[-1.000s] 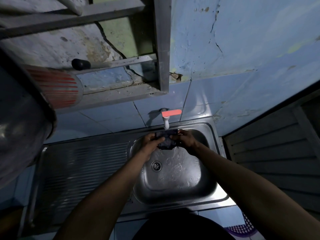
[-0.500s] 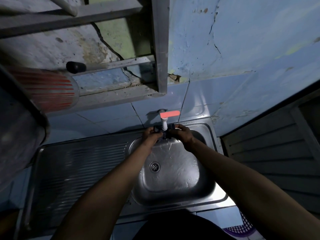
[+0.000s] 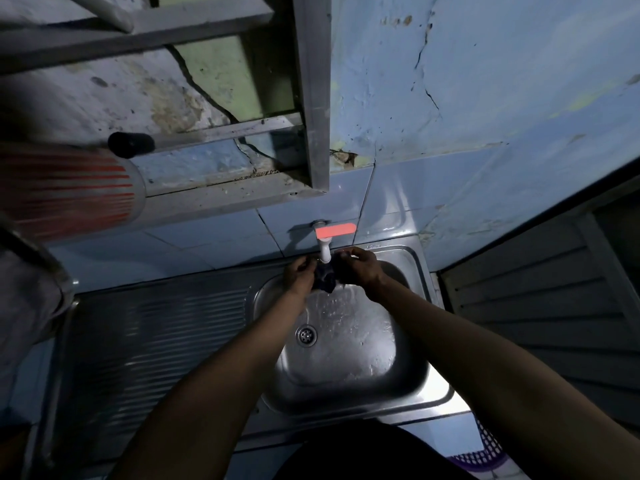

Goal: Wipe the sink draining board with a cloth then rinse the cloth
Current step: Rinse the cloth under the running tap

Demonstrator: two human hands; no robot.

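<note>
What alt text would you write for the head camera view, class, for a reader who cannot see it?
Two bare hands, left hand and right hand, bunch a dark wet cloth under a white wall tap with a red lever, over a steel sink basin. A ribbed steel draining board lies to its left.

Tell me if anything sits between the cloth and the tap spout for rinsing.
Nothing visible does. Both the left hand and right hand hold the dark cloth directly beneath the white tap spout, over the sink basin.
</note>
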